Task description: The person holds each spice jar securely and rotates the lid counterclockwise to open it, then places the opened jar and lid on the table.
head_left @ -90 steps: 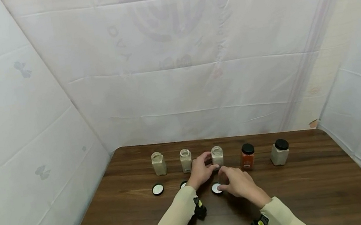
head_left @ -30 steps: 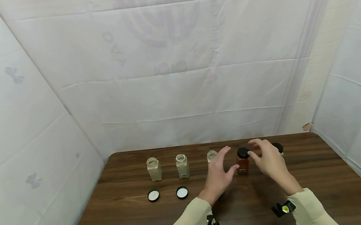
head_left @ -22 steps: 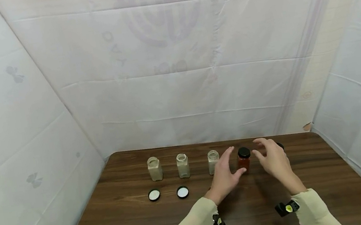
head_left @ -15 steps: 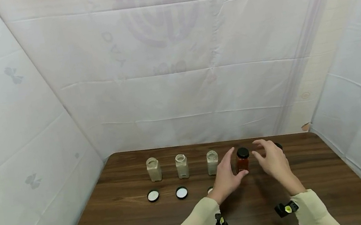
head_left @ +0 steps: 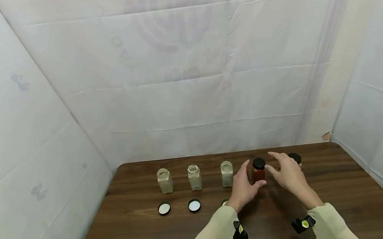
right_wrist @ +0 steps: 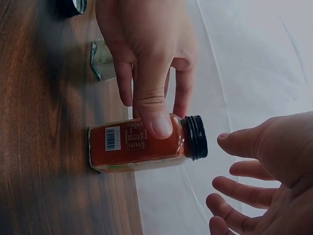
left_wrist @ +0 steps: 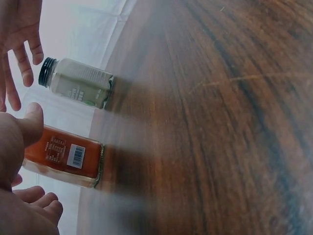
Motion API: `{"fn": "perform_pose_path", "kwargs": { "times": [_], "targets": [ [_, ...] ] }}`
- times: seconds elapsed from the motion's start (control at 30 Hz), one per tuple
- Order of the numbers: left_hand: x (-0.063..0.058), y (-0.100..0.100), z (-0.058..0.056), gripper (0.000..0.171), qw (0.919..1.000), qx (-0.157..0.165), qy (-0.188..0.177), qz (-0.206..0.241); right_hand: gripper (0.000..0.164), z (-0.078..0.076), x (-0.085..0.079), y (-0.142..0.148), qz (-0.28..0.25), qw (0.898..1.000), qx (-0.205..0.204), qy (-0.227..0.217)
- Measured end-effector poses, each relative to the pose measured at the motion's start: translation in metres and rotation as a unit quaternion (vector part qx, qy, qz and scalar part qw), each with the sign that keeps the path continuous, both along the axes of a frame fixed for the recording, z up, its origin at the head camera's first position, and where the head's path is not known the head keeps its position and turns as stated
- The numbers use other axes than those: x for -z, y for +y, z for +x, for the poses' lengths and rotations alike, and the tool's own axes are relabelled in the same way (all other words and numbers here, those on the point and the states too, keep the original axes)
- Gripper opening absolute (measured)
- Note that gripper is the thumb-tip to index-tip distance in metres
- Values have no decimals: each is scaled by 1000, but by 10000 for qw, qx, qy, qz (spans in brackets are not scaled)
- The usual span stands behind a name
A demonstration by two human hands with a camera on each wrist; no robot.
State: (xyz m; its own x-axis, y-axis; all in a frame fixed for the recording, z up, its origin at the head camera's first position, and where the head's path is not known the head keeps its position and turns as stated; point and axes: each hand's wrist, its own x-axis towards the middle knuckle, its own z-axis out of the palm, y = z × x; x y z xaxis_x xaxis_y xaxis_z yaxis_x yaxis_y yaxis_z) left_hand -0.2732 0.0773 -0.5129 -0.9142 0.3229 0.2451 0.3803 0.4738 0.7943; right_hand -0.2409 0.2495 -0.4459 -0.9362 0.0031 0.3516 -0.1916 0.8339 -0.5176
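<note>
A square glass jar of red-orange powder or flakes [right_wrist: 146, 144] stands upright under a black screw lid [head_left: 258, 163]. My left hand [head_left: 244, 188] reaches around it from the left. In the right wrist view its fairly straight thumb overlaps the jar's barcode side, while the fingers lie behind. Fingertips of this hand show beside the glass in the left wrist view, with a small gap. My right hand [head_left: 290, 175] is at the lid's right, thumb and fingers spread and holding nothing. The right wrist view shows the thumb tip just short of the lid.
Three uncapped jars of pale powder, a left jar [head_left: 165, 182], a middle jar [head_left: 195, 178] and a right jar [head_left: 227, 175], stand in a row. Upturned lids [head_left: 164, 208] lie before them, one partly hidden by my left wrist. A capped pale jar [left_wrist: 80, 83] stands behind my right hand.
Both hands have left the third pale jar and its lid and moved right to the red jar. Over the last second my left hand slides in around it; my right thumb comes closer to the lid.
</note>
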Motion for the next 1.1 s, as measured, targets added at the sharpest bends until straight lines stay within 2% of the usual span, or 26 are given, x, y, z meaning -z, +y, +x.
{"fn": "perform_pose_path", "kwargs": {
  "times": [0.3, 0.67, 0.8, 1.1],
  "targets": [
    [1, 4, -6, 81, 9998, -115, -159, -39, 51, -4, 5, 2, 44, 9999, -164, 14],
    [9, 3, -16, 80, 9997, 110, -219, 24, 51, -6, 10, 0, -92, 9997, -247, 5],
    [9, 5, -17, 73, 9999, 116, -25, 12, 51, -7, 10, 1, -103, 9997, -202, -4],
    [10, 12, -19, 53, 9997, -60, 48, 246, 51, -7, 11, 0, -120, 9997, -198, 17]
  ]
}}
